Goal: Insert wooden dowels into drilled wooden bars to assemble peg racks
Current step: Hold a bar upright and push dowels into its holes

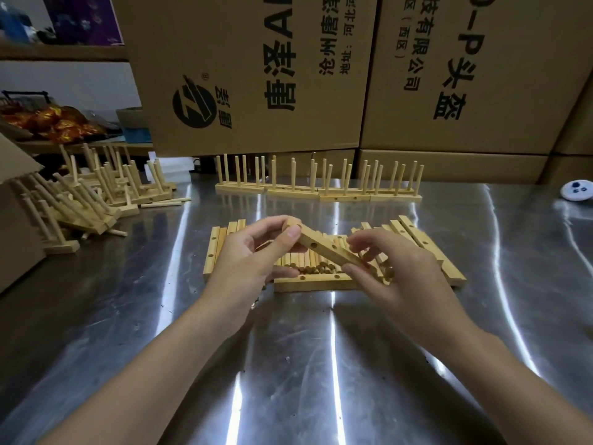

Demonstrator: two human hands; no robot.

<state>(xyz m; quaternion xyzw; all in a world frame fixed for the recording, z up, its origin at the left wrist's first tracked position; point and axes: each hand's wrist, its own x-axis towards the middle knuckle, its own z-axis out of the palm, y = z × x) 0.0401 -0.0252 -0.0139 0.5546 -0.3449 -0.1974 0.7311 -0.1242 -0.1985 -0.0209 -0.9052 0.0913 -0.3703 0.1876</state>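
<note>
A drilled wooden bar [324,245] hangs tilted over the middle of the steel table, its holes facing me. My left hand [253,255] grips its raised left end between thumb and fingers. My right hand [394,277] pinches its lower right end. Below the bar lies a bundle of loose dowels [308,264], fenced in by another drilled bar [314,280] lying flat in front. More drilled bars lie to the left [213,248] and to the right [430,248] of the dowels.
A row of finished peg racks [317,187] stands upright at the back of the table [288,364]. A heap of finished racks [93,197] lies at the left beside a cardboard box [16,226]. Large cartons [256,69] wall off the back. A small white device [577,189] sits far right.
</note>
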